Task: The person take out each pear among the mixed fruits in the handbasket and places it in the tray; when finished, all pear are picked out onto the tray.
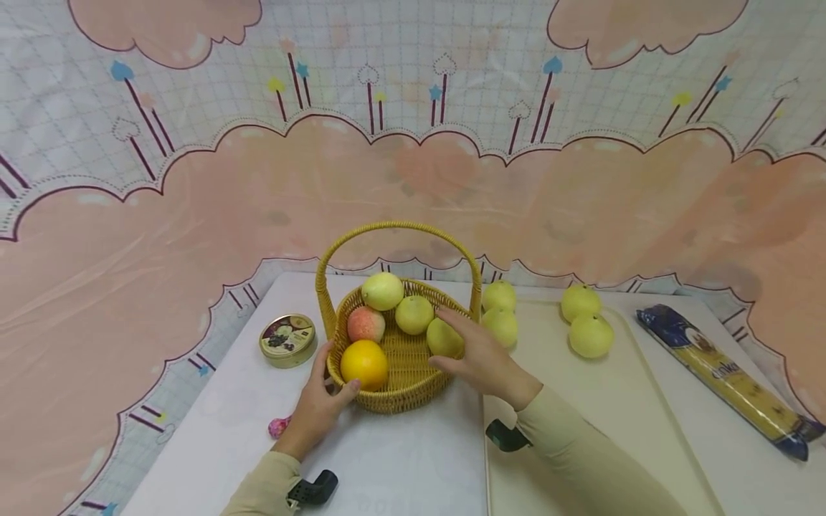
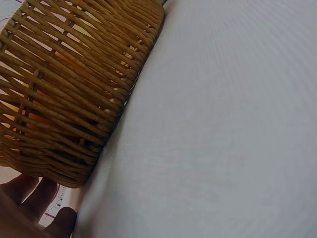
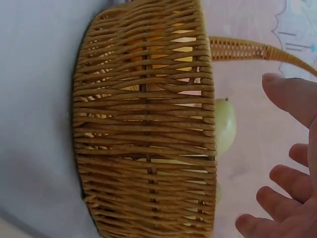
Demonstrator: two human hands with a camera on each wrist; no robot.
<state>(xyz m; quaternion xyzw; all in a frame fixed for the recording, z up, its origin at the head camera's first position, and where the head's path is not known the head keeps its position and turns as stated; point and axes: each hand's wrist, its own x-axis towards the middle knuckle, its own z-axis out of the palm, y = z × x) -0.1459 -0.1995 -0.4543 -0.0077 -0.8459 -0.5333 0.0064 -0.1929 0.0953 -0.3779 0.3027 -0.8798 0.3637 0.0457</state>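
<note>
A woven wicker basket (image 1: 403,401) with a tall arched handle stands on the white table. Inside are an orange (image 1: 365,367), a peach (image 1: 366,325) and yellow-green round fruits, one of them pale (image 1: 383,291) at the back. My left hand (image 1: 317,412) holds the basket at its front left, thumb by the rim and fingers along the outer wall. Over the right rim reaches my right hand (image 1: 477,358), fingers spread, above a green fruit (image 1: 444,340). The right wrist view shows that hand's fingers (image 3: 280,203) apart from the basket wall, with nothing between them.
Right of the basket lies a cream tray (image 1: 568,423), with several yellow-green fruits (image 1: 591,335) toward its back. A long yellow-and-blue packet (image 1: 729,376) lies farther right. To the left are a round tin (image 1: 287,340) and a small pink wrapped item (image 1: 279,428). A patterned curtain hangs behind.
</note>
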